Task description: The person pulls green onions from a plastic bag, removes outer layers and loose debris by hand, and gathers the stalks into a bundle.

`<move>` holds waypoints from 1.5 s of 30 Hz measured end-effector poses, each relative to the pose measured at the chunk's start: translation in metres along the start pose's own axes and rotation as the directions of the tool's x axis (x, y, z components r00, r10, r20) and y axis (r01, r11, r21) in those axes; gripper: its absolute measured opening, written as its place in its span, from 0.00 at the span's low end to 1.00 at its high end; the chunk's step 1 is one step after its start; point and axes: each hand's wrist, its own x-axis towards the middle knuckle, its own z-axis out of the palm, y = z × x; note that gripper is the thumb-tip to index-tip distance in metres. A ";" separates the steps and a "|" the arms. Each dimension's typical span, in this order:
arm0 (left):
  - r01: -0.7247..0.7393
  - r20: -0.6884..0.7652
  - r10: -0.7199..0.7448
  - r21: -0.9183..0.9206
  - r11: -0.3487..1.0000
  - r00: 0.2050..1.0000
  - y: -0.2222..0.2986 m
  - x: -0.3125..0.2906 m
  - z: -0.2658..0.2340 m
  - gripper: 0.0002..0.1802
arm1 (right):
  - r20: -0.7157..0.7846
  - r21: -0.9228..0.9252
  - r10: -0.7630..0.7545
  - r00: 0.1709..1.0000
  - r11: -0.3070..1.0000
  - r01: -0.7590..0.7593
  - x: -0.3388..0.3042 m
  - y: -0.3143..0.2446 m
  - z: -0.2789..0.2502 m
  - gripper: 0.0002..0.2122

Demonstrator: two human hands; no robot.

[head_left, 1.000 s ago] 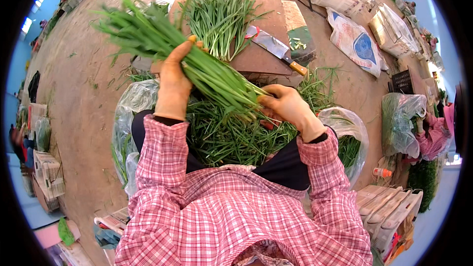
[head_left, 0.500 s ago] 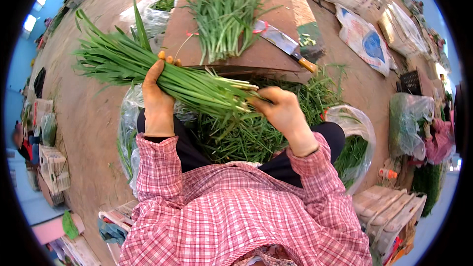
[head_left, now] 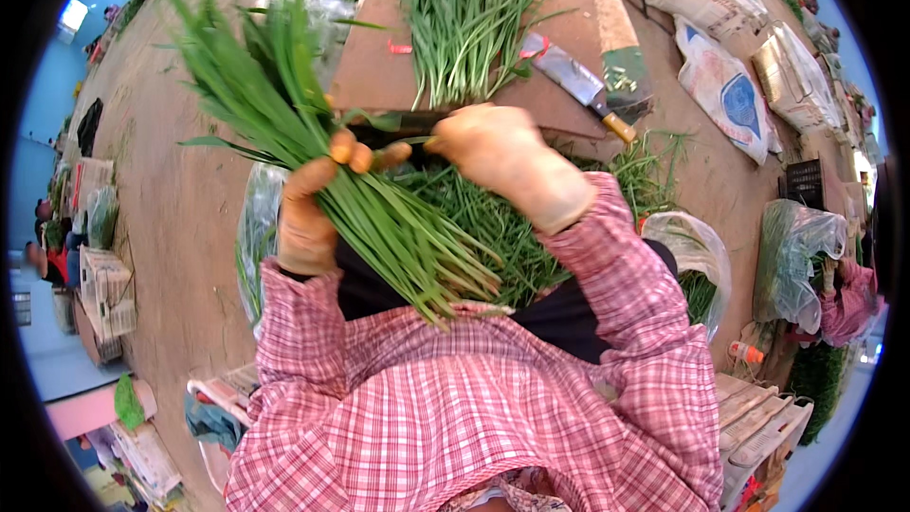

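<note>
My left hand (head_left: 308, 218) is wrapped round a thick bunch of green garlic chives (head_left: 403, 232). The leafy ends fan out to the upper left, blurred; the pale cut ends slant down toward my lap. Just right of the bunch, my right hand (head_left: 512, 161) is closed, its fingertips pinched and slightly blurred. A loose leaf (head_left: 374, 120) stretches from the bunch toward those fingertips, but whether they grip it is unclear. Beyond both hands, another pile of chives (head_left: 469, 24) lies on a brown board (head_left: 370, 76). To its right rests a knife (head_left: 573, 81) with a wooden handle.
Loose green trimmings (head_left: 517, 261) heap up between my knees, below the board. A clear plastic bag (head_left: 256, 228) stands to my left, and another bag (head_left: 706, 246) with greens to my right. White sacks (head_left: 725, 95) lie at the far right. Crates (head_left: 104, 289) stand at the left.
The bunch has swung steeper, its stem ends dropping toward my lap. My right hand has left the stem ends and moved up and left, near my left fingers.
</note>
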 end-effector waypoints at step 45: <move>-0.183 -0.068 0.177 -0.090 0.979 0.982 -0.025 0.018 -0.054 0.27 | 0.197 0.955 0.616 0.762 0.057 -0.292 -0.091 0.024 0.101 0.10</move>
